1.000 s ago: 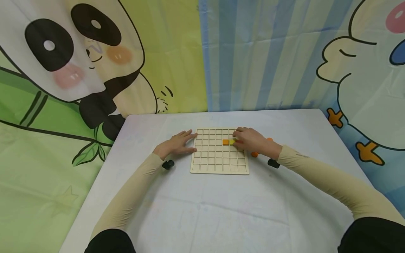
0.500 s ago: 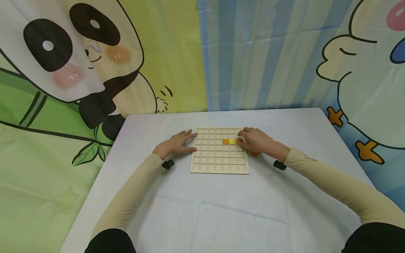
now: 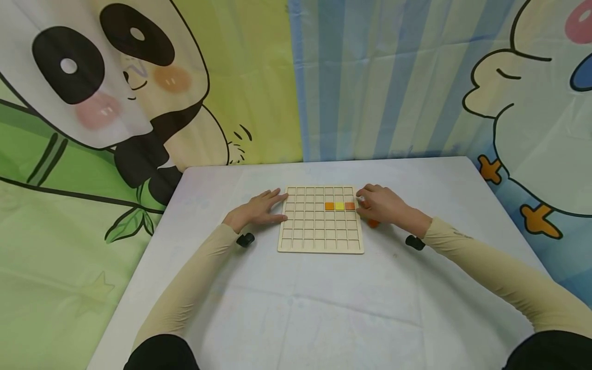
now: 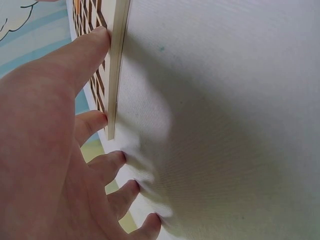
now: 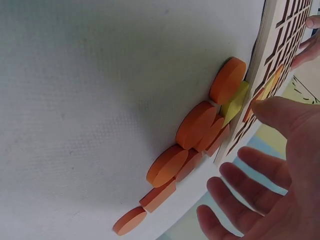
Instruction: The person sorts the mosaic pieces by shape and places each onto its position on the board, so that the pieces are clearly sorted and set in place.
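A pale wooden grid board lies on the white table. In one row sit an orange tile, a yellow tile and a reddish-orange tile. My left hand rests with spread fingers at the board's left edge, thumb and index finger touching it. Over the right edge hovers my right hand, its fingers apart and loosely bent around nothing. Below it in the right wrist view lie several orange discs, a yellow piece and a flat orange block.
The loose pieces lie in a line beside the board's right edge, some leaning on or overlapping others. White cloth covers the table. Behind it hangs a cartoon-printed curtain. A dark wrist camera sits under the right wrist.
My right hand has drawn back to the right, off the board, uncovering the reddish-orange tile in its cell beside the yellow one. The left hand has stayed in place.
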`<state>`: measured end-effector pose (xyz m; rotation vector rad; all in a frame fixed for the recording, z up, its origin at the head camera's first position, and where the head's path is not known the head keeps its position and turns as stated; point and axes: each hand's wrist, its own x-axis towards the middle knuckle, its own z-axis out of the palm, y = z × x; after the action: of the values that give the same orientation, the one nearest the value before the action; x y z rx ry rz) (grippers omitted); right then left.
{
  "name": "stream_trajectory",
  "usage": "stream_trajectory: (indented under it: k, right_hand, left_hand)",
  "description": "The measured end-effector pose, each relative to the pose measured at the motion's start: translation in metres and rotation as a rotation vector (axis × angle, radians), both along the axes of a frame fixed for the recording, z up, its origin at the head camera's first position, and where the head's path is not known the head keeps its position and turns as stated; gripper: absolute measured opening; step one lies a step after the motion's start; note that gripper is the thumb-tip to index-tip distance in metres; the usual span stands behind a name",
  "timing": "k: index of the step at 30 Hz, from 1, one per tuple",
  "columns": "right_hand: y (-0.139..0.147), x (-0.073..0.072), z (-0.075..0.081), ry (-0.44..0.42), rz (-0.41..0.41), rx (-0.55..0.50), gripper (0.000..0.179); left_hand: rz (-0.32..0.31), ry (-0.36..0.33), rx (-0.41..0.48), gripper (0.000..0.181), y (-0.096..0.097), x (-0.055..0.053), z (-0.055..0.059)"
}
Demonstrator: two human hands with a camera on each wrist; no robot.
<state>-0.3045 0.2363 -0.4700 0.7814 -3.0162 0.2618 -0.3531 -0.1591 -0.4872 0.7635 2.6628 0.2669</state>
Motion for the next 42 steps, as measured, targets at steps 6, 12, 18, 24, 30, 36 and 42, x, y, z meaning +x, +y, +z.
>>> stream_trajectory:
  k: [6,12,18,24,30,36,42]
  right_hand:
    - [0.0029,-0.0017,0.0009,-0.008,-0.098,0.020,0.043]
    - [0.0039,-0.0036,-0.0002,-0.042,-0.134,0.044,0.042]
    - [0.0065,-0.0051,-0.0012,-0.019,-0.160,0.045,0.040]
    - [0.0095,-0.0074,-0.0025,-0.019,-0.207,0.053,0.043]
    - [0.0099,-0.0088,-0.0046,-0.037,-0.214,0.066,0.034]
    - [0.0086,-0.0083,-0.0050,-0.040,-0.201,0.058,0.029]
    - [0.0069,-0.0075,-0.0046,-0.044,-0.193,0.038,0.028]
  left_hand:
    - [0.002,-0.004,-0.001,0.086,0.0001,-0.0001,-0.0003]
    - [0.002,-0.011,-0.004,0.087,-0.0007,0.0001,-0.0004]
    - [-0.001,-0.010,0.004,0.087,-0.0001,0.0010,0.0014]
    - [-0.001,-0.010,0.008,0.087,-0.0002,0.0018,0.0032]
    - [0.000,-0.011,0.013,0.087,-0.0004,0.0001,0.0007]
    - [-0.003,-0.010,0.019,0.087,-0.0014,-0.0005,-0.0022]
    - [-0.004,-0.004,0.013,0.087,-0.0011,-0.0006,-0.0015]
